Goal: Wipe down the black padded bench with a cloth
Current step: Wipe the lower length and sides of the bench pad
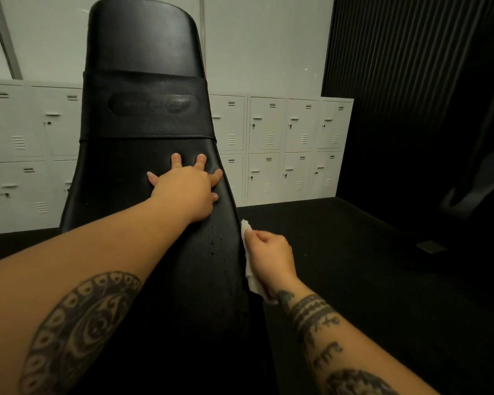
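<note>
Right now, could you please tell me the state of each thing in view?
bench: tilted upward, droplets speckling its lower pad.
cloth: crumpled, pressed to the bench's right edge.
left hand: flat, fingers spread on the pad.
right hand: grips the cloth.
lockers: doors closed.

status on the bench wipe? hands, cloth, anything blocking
Left hand flat on the black padded bench, fingers spread. Right hand grips the white cloth at the bench's right edge. Nothing seen in the way.
</note>
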Available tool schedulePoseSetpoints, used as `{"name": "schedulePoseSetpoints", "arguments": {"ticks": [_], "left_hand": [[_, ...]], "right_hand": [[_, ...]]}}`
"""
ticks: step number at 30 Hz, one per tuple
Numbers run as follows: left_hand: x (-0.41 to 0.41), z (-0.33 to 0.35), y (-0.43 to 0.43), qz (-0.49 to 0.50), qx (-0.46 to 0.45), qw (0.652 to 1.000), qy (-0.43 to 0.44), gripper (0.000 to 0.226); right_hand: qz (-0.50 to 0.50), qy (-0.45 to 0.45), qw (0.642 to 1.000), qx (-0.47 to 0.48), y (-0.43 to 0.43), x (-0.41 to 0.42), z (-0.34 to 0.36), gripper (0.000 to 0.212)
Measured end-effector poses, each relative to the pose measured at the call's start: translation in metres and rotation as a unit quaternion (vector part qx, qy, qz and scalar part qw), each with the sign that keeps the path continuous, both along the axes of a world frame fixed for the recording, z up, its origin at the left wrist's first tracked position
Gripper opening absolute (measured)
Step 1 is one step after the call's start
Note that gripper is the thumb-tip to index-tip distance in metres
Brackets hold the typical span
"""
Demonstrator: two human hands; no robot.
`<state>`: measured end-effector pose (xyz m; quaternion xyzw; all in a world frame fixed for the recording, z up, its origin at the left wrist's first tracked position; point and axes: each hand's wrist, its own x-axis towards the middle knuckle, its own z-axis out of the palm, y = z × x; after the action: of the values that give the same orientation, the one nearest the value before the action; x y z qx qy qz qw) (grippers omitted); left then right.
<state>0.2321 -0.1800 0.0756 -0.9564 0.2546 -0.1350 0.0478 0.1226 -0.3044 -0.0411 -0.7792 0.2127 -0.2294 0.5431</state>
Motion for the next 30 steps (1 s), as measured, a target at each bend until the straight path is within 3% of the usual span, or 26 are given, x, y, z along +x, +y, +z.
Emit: {"name": "schedulePoseSetpoints", "arguments": {"ticks": [5, 8, 14, 18, 22, 27, 30], "left_hand": [[0.000, -0.003, 0.005, -0.015, 0.006, 1.000, -0.020, 0.064], [0.002, -0.005, 0.008, -0.021, 0.007, 0.999, -0.024, 0.066], [0.002, -0.010, 0.013, -0.036, 0.008, 0.999, -0.032, 0.073], [0.003, -0.011, 0.011, -0.036, 0.011, 0.999, -0.034, 0.073], [0.006, -0.012, 0.012, -0.037, 0.009, 0.998, -0.045, 0.073], [0.004, -0.013, 0.012, -0.033, 0.018, 0.998, -0.050, 0.072], [0.004, -0.014, 0.011, -0.034, 0.017, 0.998, -0.051, 0.072]], "right_hand": [[0.004, -0.056, 0.996, -0.066, 0.008, 0.035, 0.031, 0.040], [0.017, -0.047, 0.990, -0.132, 0.011, 0.013, 0.019, 0.041], [0.038, 0.003, 0.999, -0.003, -0.009, -0.003, -0.007, 0.023], [0.027, -0.034, 0.999, -0.029, -0.001, 0.025, 0.018, 0.040], [0.022, -0.073, 0.987, -0.139, 0.010, -0.006, -0.005, 0.038], [0.010, 0.007, 0.999, -0.051, -0.006, -0.017, -0.032, 0.033], [0.003, -0.019, 0.998, -0.052, -0.002, 0.004, -0.007, 0.035]]}}
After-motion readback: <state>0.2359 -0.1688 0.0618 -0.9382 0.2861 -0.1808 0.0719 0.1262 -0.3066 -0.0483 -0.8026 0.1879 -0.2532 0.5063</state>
